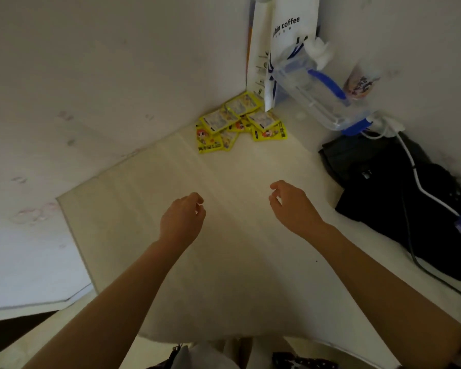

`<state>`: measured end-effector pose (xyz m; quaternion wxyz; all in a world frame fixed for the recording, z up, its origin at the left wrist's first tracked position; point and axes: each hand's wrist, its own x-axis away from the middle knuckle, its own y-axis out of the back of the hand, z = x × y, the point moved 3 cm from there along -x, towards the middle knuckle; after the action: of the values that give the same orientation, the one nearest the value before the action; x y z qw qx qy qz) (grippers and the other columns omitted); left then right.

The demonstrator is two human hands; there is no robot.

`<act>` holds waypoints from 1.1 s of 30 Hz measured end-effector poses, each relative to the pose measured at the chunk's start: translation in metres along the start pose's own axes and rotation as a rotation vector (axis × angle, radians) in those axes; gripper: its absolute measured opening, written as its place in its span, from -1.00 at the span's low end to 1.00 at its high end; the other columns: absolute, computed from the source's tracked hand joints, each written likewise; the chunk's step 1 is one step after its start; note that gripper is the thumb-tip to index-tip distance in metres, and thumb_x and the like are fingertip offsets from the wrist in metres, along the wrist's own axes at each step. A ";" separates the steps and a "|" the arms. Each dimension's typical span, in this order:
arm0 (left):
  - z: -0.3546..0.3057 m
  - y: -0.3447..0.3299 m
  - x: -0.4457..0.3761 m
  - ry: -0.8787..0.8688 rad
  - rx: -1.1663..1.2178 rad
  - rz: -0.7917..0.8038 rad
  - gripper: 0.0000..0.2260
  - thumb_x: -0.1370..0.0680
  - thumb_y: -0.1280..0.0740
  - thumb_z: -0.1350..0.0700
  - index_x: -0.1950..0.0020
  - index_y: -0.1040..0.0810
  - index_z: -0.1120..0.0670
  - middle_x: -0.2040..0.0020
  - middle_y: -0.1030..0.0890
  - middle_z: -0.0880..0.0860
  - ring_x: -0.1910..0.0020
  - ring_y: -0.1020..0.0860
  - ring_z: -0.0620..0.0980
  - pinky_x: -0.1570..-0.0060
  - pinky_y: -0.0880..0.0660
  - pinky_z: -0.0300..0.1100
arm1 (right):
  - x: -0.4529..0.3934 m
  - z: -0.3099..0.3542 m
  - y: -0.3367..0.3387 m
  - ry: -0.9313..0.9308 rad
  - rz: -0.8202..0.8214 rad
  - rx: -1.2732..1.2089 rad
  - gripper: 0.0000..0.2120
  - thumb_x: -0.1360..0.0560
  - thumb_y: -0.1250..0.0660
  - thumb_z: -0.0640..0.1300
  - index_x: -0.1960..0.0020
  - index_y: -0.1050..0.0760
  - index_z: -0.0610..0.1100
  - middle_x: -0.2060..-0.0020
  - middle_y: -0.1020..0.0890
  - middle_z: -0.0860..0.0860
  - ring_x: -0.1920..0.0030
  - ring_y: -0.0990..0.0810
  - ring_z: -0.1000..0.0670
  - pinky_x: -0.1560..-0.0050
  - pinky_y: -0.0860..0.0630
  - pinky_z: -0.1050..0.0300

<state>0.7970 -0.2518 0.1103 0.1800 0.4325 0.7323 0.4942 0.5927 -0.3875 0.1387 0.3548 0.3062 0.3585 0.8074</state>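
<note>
My left hand [183, 218] and my right hand [293, 203] hover side by side over the middle of a pale tabletop [232, 262]. The fingers of both hang loosely curled and hold nothing. A pile of several yellow snack packets [240, 122] lies in the far corner of the table, well beyond both hands.
A white paper coffee bag [290, 30] leans in the corner. In front of it stands a clear plastic box with blue clips [320, 94], beside a printed cup [359, 83]. A black bag [399, 198] with a white cable [421, 187] fills the right side. White walls close the left and back.
</note>
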 end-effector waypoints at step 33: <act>-0.032 -0.071 -0.305 -0.046 -0.229 0.081 -0.44 -0.60 -0.09 -0.16 -0.56 -0.01 -0.09 -0.58 -0.04 0.02 -0.53 -0.02 0.21 -0.44 -0.06 0.22 | -0.350 -0.017 -0.031 -0.012 -0.008 0.483 -0.39 -0.56 -0.02 0.25 -0.53 0.12 0.19 -0.55 0.03 0.03 -0.43 -0.07 -0.39 -0.30 -0.20 -0.45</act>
<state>0.9137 -0.5273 0.0127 0.2247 0.4495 0.6487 0.5715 0.7876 -0.6553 0.0204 0.2764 0.3858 0.5402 0.6949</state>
